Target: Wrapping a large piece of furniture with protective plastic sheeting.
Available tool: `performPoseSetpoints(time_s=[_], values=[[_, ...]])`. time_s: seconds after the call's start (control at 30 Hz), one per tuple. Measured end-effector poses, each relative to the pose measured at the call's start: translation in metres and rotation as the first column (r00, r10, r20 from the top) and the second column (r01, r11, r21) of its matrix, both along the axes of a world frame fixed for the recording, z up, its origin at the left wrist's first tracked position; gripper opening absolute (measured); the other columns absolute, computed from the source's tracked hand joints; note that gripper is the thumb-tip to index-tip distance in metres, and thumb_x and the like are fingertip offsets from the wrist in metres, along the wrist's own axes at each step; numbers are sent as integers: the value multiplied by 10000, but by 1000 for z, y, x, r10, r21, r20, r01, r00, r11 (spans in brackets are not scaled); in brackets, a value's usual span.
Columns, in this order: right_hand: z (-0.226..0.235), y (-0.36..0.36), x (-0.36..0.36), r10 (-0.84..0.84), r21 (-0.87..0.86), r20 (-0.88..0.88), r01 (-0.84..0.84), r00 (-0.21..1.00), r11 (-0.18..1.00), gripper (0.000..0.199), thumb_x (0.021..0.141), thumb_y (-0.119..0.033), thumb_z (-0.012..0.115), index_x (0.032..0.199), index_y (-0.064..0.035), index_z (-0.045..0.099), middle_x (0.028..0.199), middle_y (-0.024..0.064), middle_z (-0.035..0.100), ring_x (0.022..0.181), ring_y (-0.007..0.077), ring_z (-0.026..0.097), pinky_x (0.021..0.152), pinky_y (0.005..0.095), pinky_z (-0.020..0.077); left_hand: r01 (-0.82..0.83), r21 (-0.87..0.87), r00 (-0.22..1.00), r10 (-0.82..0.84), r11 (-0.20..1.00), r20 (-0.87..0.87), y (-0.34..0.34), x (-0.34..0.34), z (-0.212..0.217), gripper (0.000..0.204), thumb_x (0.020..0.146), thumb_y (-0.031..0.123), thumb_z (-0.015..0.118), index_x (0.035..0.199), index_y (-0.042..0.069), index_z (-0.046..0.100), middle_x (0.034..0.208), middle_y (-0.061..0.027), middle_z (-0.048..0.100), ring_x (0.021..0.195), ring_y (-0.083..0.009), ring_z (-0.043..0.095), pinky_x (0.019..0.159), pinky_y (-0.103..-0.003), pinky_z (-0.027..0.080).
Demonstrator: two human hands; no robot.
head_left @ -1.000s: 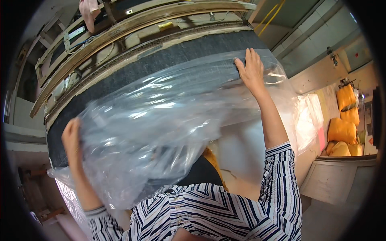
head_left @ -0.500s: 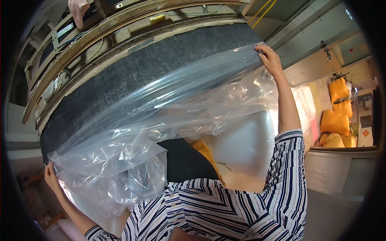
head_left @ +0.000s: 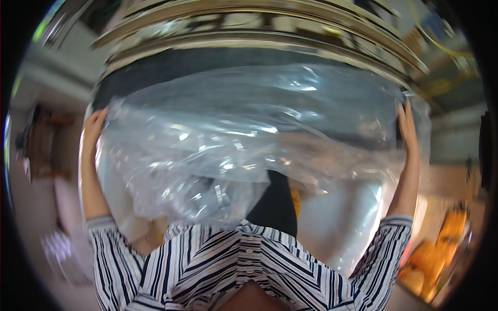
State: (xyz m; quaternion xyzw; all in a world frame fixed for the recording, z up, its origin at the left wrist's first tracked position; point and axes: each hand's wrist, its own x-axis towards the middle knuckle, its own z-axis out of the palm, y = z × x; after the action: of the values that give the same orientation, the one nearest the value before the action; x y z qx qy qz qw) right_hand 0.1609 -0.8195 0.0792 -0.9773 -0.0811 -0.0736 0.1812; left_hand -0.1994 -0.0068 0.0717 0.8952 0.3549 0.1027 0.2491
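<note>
Orange bundles [head_left: 433, 260] at lower right

between the left hand [head_left: 95, 124] and right hand [head_left: 407, 124], a hand could pass over the film [head_left: 249, 122]; rails [head_left: 249, 7] bar the way beyond the dark board [head_left: 171, 67].

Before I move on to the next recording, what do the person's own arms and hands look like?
The left hand and right hand are ungloved, and both forearms are bare below loose sleeves with dark, navy-looking stripes on white. The sleeves end in narrow cuffs and match the buttoned shirt. No watch or bracelet shows; finer detail, such as rings, is too blurred to tell.
</note>
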Motion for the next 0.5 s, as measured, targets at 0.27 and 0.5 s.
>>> performPoseSetpoints(time_s=[0.27,0.5], values=[[-25,-55,35,227,-479,306,-57,925,876,426,936,-296,432,1267,-32,481,1384,139,386,1278,268,364,1044,347,276,-69,77,931,36,995,364,13,74,-45,372,794,411,624,866,50,682,707,-59,638,669,-112,556,640,-268,425],[18,165,-185,415,672,-485,25,770,740,348,914,-347,467,950,-34,614,848,55,616,743,140,579,685,271,459,-277,154,846,165,948,508,34,94,-50,399,777,460,627,916,94,706,804,-94,681,770,-202,629,726,-306,453]])
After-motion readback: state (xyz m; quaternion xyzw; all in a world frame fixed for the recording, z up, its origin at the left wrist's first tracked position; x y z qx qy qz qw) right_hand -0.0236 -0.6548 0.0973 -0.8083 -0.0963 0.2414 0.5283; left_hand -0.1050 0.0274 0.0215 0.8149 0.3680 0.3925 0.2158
